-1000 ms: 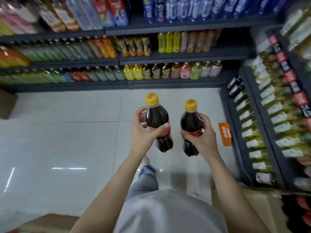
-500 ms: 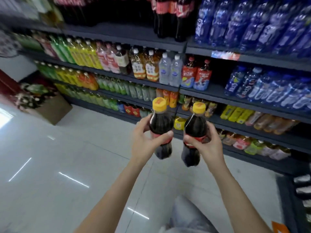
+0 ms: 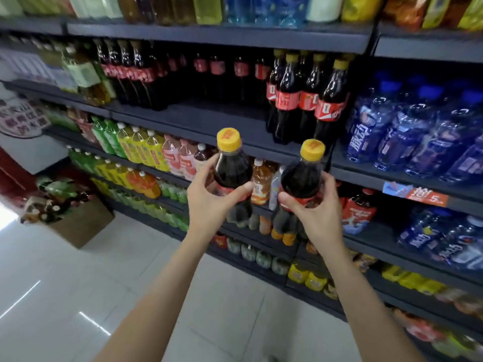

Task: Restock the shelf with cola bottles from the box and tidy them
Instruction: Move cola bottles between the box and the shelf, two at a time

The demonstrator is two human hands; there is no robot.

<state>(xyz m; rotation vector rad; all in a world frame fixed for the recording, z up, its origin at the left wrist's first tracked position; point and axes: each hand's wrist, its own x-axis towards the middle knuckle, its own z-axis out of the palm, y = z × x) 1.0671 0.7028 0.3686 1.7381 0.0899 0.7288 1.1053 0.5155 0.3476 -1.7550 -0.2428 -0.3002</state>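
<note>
My left hand [image 3: 210, 202] grips a small cola bottle [image 3: 231, 168] with a yellow cap and red label, held upright. My right hand [image 3: 317, 212] grips a second cola bottle [image 3: 303, 178] of the same kind, just to the right of the first. Both are held in front of the dark shelf [image 3: 209, 121], a little below its cola level. On that level a group of yellow-capped cola bottles [image 3: 305, 97] stands at the right, larger cola bottles [image 3: 130, 74] stand at the left, and a bare gap lies between them.
Blue water bottles [image 3: 418, 126] fill the shelf to the right. Green, yellow and pink drinks [image 3: 141, 147] line the level below the cola. A cardboard box [image 3: 75, 220] with bottles stands on the white tiled floor at the left.
The view has swung up from the floor and low shelves to the cola shelf. Both hands have kept their bottles and raised them toward that level.
</note>
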